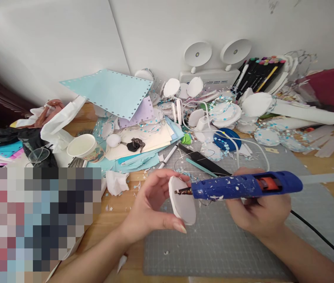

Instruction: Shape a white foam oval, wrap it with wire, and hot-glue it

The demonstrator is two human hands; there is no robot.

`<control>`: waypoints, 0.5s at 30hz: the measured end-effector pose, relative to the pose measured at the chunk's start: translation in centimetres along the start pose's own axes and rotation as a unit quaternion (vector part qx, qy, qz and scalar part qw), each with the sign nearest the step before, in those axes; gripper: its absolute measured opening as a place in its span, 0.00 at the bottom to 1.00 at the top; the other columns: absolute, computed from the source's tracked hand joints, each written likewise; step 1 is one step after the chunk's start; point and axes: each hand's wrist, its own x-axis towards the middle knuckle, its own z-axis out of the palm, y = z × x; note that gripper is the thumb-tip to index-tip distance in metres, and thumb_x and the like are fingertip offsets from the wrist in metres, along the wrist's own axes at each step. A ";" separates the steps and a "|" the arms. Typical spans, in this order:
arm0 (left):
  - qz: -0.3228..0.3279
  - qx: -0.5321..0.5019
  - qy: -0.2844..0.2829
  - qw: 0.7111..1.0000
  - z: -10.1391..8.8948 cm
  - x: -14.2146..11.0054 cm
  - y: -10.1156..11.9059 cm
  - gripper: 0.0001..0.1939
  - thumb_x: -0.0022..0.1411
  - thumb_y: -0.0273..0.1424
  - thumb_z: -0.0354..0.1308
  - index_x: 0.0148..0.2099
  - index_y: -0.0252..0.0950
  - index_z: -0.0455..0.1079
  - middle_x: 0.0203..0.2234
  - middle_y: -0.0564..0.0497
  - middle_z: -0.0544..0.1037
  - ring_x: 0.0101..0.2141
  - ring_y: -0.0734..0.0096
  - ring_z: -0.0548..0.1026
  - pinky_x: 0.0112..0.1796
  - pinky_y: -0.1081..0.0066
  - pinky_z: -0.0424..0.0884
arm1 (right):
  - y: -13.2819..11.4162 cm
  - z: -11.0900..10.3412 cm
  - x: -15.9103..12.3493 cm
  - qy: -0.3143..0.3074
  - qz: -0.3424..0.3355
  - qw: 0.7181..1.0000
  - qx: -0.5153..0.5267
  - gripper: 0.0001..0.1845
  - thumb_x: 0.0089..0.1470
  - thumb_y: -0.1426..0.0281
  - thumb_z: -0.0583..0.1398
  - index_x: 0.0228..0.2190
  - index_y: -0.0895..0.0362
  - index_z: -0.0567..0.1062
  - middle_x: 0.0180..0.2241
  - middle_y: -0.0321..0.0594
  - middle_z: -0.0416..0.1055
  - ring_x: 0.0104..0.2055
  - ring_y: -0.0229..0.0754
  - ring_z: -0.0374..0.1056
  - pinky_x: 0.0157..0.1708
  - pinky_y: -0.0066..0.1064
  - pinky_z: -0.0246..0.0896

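My left hand (156, 204) holds a white foam disc (186, 206) on edge, with the thumb below and the fingers behind its upper rim. In my right hand (259, 214) is a blue hot glue gun (228, 186), gripped from below and lying nearly level. Its dark, glue-stained nozzle points left at the disc's face, near the upper left rim; whether the tip touches cannot be made out. A black cord runs from below the right hand to the lower right. Both hands are above a grey cutting mat (214, 251).
Behind the hands lie several white discs (226, 112) trimmed with blue stars. A paper cup (86, 148), keys (137, 144), blue paper (111, 92) and a black-handled tool (202, 159) are around them. Markers (261, 74) and a two-headed lamp (210, 76) stand by the wall.
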 end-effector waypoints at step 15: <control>-0.004 -0.017 0.001 1.000 0.0 0.1 0.0 0.33 0.38 0.29 0.75 0.49 0.42 0.68 0.48 0.48 0.75 0.45 0.65 0.73 0.46 0.68 0.68 | 0.4 0.0 -0.6 -0.003 0.013 0.998 0.059 0.09 0.43 0.75 0.60 0.22 0.54 0.64 0.24 0.39 0.68 0.23 0.42 0.67 0.21 0.34 0.63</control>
